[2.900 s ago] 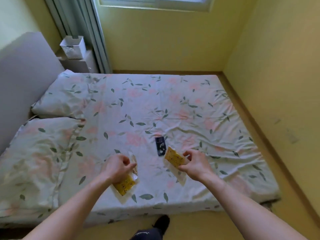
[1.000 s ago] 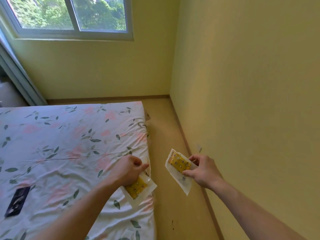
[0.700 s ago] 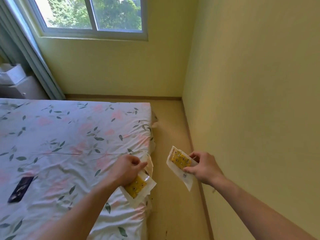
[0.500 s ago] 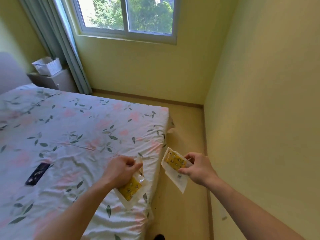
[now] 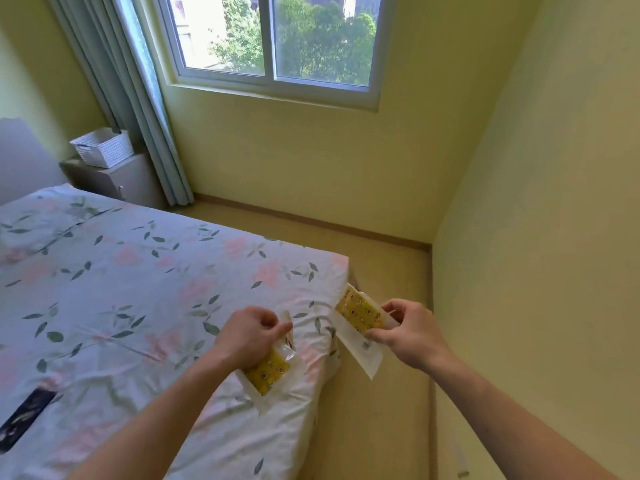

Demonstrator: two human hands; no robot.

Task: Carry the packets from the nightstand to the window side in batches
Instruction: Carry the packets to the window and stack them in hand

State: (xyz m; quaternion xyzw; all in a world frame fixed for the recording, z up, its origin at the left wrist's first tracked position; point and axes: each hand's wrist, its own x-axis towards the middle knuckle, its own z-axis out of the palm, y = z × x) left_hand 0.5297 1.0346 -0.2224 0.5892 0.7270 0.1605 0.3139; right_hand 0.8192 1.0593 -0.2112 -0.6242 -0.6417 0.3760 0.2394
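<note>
My left hand [image 5: 251, 336] is closed on a clear packet with a yellow patterned insert [image 5: 269, 371], held over the bed's near corner. A second packet of the same kind [image 5: 360, 322] is gripped by my right hand [image 5: 410, 332] above the floor strip beside the bed. The window [image 5: 273, 39] is ahead on the far wall. At the far left, next to the curtain, stands the nightstand [image 5: 114, 178] with a white basket [image 5: 102, 147] on top.
The bed [image 5: 138, 289] with a floral sheet fills the left half. A dark phone-like object [image 5: 24, 415] lies on it at lower left. A narrow floor strip [image 5: 384, 393] runs between bed and right wall [image 5: 536, 237]. A grey-green curtain [image 5: 138, 105] hangs left of the window.
The view has swung from the bed's middle to its corner and then turned left toward the window and nightstand. Both hands keep their packets throughout.
</note>
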